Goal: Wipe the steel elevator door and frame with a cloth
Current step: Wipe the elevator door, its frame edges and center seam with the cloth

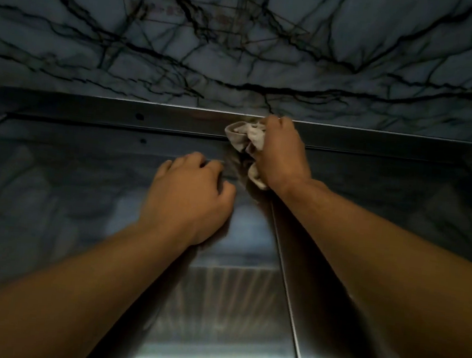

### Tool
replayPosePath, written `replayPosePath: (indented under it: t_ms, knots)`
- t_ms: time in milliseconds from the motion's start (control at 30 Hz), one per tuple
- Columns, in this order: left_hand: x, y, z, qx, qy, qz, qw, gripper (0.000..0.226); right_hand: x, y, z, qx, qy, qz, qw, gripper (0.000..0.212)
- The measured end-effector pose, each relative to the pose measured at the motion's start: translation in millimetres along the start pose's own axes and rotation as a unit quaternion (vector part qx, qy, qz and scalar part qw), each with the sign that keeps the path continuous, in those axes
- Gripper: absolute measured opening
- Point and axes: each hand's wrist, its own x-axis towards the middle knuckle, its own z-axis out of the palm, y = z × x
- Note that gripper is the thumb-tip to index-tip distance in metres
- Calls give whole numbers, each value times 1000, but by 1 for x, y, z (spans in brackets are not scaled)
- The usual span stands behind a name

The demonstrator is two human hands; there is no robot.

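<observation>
Reaching overhead, I had both hands up at the top of the steel elevator door (pixel 112 195), where it met the frame (pixel 91 111). My right hand (pixel 281 157), at about 1 o'clock from the centre of the view, kept its grip pressed together around a crumpled beige cloth (pixel 246 138), bunching it against the horizontal head of the frame, just under the dark-veined marble wall (pixel 241 49) above. Loose folds of the cloth stuck out toward 9 o'clock from the fist, and a tail hung below the wrist at 6 o'clock.

My left hand (pixel 190 194) sat just beside it at 8 o'clock, empty, fingers curled and knuckles forward, resting against the upper door panel as a brace. Both forearms rose from the lower corners of the view, angled inward and up, the right one crossing the vertical seam (pixel 285 284) between the door panels.

As for progress, I judged the job to be somewhere on the top rail. The steel showed no clear line between wiped and unwiped metal, so I could not tell how much of the door or the frame had been covered. The stretch of the header running toward 9 o'clock and toward 3 o'clock, the side posts and the lower door, mostly out of view, may all have remained.
</observation>
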Motion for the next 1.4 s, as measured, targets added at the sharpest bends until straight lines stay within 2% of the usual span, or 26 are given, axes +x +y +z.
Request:
replayPosePath:
  t_ms: [200, 367, 567, 800, 967, 1133, 1200, 1400]
  knots:
    - [0, -3, -1, -10, 1, 1, 1000, 43, 3, -2, -8, -26, -14, -17, 999, 39]
    - [-1, -6, -2, -16, -12, 1, 1000, 46, 4, -18, -18, -63, -72, 11, 995, 41]
    - [-5, -4, -4, 0, -17, -2, 1000, 49, -2, -22, -25, -54, -98, 49, 993, 46]
    - [-6, 0, -10, 28, -51, -13, 998, 51, -25, -29, -36, -49, -87, 59, 993, 38]
    - [-8, 6, -19, 53, -78, -13, 995, 57, -37, -29, -47, -50, -99, 58, 992, 40]
    - [-12, 8, -27, 77, -101, -4, 992, 70, -50, -31, -58, -173, -57, 1, 983, 40]
    - [-12, 10, -28, 82, -116, -7, 990, 68, -57, -34, -60, -196, -37, 2, 980, 37]
    - [-20, 16, -27, 92, -109, -5, 990, 57, -79, -43, -63, -91, -101, 26, 990, 33]
